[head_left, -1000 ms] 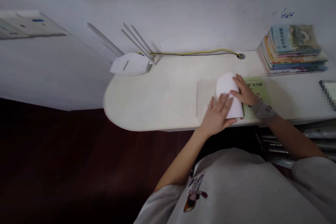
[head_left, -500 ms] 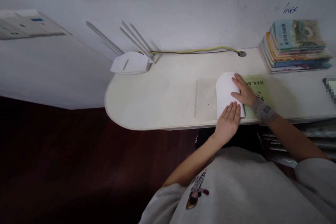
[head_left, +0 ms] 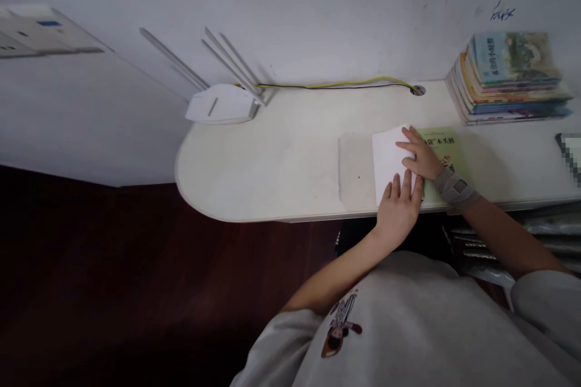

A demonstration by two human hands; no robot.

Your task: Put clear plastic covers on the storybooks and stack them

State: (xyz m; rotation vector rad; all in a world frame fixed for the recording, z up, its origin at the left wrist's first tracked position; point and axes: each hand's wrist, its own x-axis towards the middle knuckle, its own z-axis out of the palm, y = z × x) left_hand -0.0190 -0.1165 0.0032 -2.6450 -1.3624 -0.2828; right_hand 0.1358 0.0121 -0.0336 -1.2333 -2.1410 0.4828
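A folded sheet of white paper [head_left: 385, 160] lies near the front edge of the desk, its right side over a green book [head_left: 454, 172]. My left hand [head_left: 399, 205] rests on the paper's lower right part with its fingers spread. Above it, my right hand [head_left: 421, 156] lies across the paper's right edge and the book, fingers apart, with a grey band around the wrist. To the left of the paper is a thin, clear, flat sheet [head_left: 356, 172], which reaches up to the paper's left edge.
A white router [head_left: 222, 104] with several antennas stands at the back left of the white desk [head_left: 272, 163]. A yellow cable [head_left: 331, 84] runs along the wall to a desk hole. Stacked books [head_left: 512, 81] stand back right; a partly blurred-out object [head_left: 569, 154] lies at the right edge.
The fingers of my left hand have spread apart, and those of my right hand have shifted slightly. The paper's top, rounded before, now looks flatter and straighter. The view has shifted slightly.
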